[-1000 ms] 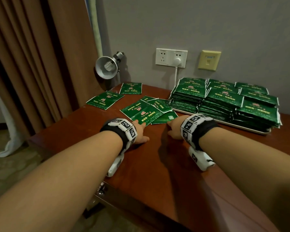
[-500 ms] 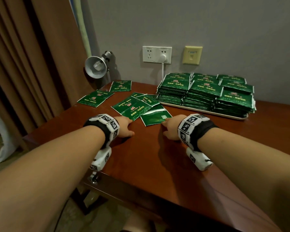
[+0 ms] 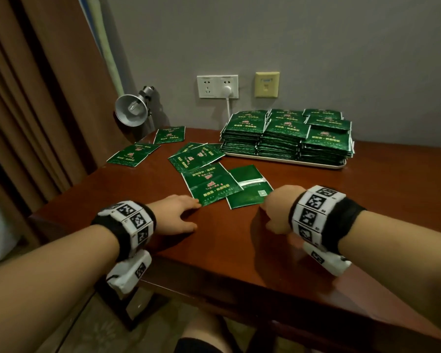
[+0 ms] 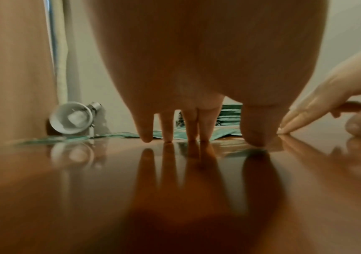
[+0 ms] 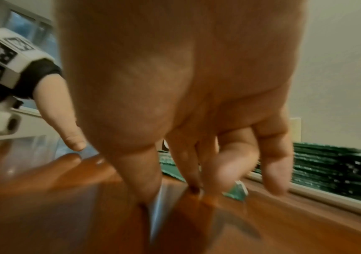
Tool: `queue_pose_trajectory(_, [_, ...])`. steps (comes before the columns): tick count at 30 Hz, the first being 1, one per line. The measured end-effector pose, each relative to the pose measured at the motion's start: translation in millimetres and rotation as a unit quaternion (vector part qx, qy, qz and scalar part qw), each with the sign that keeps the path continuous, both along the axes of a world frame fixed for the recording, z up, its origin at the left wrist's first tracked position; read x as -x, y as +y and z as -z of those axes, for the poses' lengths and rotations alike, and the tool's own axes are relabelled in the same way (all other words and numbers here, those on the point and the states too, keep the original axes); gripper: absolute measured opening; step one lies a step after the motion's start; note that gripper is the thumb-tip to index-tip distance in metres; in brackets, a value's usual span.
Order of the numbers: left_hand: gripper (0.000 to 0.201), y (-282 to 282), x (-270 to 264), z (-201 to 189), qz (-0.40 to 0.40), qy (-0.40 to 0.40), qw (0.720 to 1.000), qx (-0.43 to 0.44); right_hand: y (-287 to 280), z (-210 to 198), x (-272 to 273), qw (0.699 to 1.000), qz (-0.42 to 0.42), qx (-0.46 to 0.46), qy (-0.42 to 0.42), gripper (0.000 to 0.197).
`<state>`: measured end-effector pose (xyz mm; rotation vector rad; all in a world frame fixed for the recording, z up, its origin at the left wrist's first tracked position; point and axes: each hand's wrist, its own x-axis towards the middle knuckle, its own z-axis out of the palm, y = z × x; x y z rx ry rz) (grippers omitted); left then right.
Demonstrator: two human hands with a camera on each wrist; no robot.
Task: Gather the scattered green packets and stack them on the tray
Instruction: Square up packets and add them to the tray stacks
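Note:
Several green packets lie scattered on the brown table [image 3: 214, 250]. The nearest printed packet [image 3: 209, 183] overlaps a plain-backed packet [image 3: 250, 192]. My left hand [image 3: 186, 212] lies flat, its fingertips [image 4: 168, 137] on the table at the printed packet's near corner. My right hand [image 3: 267, 207] holds nothing; its straight fingers [image 5: 275, 180] touch the table at the plain packet's near corner [image 5: 237, 189]. More packets [image 3: 196, 155] lie behind, and two [image 3: 133, 154] at the far left. The white tray [image 3: 285, 160] carries tall packet stacks [image 3: 288, 133].
A metal clip lamp [image 3: 130, 113] stands at the table's back left corner. Brown curtains [image 3: 36, 110] hang to the left. A wall socket with a white plug [image 3: 227, 89] sits behind the tray. The table's near edge runs just under my wrists.
Both hands have drawn back towards the near edge. The two nearest packets have slid out of the pile with them.

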<state>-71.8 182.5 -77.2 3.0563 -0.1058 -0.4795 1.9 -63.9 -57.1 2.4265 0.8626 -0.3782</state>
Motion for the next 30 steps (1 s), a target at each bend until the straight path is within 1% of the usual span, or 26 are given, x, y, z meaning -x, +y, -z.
queue_pose_trajectory(2, [0.052, -11, 7, -1, 0.021, -0.023, 0.999, 0.031, -15, -11, 7, 1.000, 0.021, 0.010, -0.002, 0.032])
queue_pose_trajectory(4, [0.035, -21, 5, -3, 0.022, -0.064, 0.996, 0.054, -25, -17, 4, 0.999, 0.038, -0.016, -0.011, 0.033])
queue_pose_trajectory(5, [0.033, -26, 1, -4, 0.012, -0.083, 0.995, 0.060, -28, -17, 0, 0.998, 0.041, -0.034, -0.016, 0.034])
queue_pose_trajectory(6, [0.037, -29, -4, -3, -0.008, -0.097, 0.993, 0.059, -30, -15, -5, 0.998, 0.040, -0.052, -0.022, 0.037])
queue_pose_trajectory(8, [0.061, -33, -17, -1, -0.070, -0.108, 0.991, 0.038, -30, -10, -16, 0.995, 0.029, -0.090, -0.038, 0.046])
queue_pose_trajectory(10, [0.087, -35, -29, 2, -0.135, -0.088, 0.987, 0.020, -23, -6, -27, 0.993, 0.023, -0.108, -0.042, 0.054])
queue_pose_trajectory(11, [0.096, -35, -34, 4, -0.155, -0.072, 0.985, 0.018, -18, -4, -31, 0.993, 0.019, -0.106, -0.040, 0.056])
queue_pose_trajectory(14, [0.110, -37, -43, 4, -0.165, -0.030, 0.986, 0.002, -2, -2, -40, 0.996, 0.005, -0.089, -0.028, 0.056])
queue_pose_trajectory(16, [0.111, -37, -48, 4, -0.149, -0.015, 0.989, -0.010, 9, -2, -46, 0.997, -0.006, -0.073, -0.020, 0.056])
queue_pose_trajectory(18, [0.109, -37, -52, 4, -0.138, -0.009, 0.990, -0.009, 18, 0, -51, 0.998, -0.028, -0.048, -0.018, 0.054])
queue_pose_trajectory(21, [0.105, -35, -56, 4, -0.139, -0.015, 0.990, -0.012, 28, 2, -56, 0.997, -0.063, -0.027, -0.041, 0.037])
queue_pose_trajectory(22, [0.105, -34, -57, 4, -0.139, -0.018, 0.990, -0.016, 29, 2, -56, 0.995, -0.076, -0.028, -0.050, 0.036])
queue_pose_trajectory(24, [0.106, -32, -59, 5, -0.135, -0.021, 0.990, -0.024, 33, 5, -57, 0.994, -0.088, -0.034, -0.058, 0.039])
queue_pose_trajectory(27, [0.105, -29, -62, 7, -0.134, -0.018, 0.990, -0.029, 37, 8, -56, 0.994, -0.080, -0.046, -0.059, 0.046])
queue_pose_trajectory(28, [0.103, -28, -62, 6, -0.136, -0.018, 0.990, -0.027, 38, 7, -56, 0.994, -0.075, -0.049, -0.061, 0.045])
queue_pose_trajectory(30, [0.094, -27, -63, 5, -0.142, -0.034, 0.989, -0.008, 37, 6, -55, 0.993, -0.070, -0.065, -0.063, 0.036])
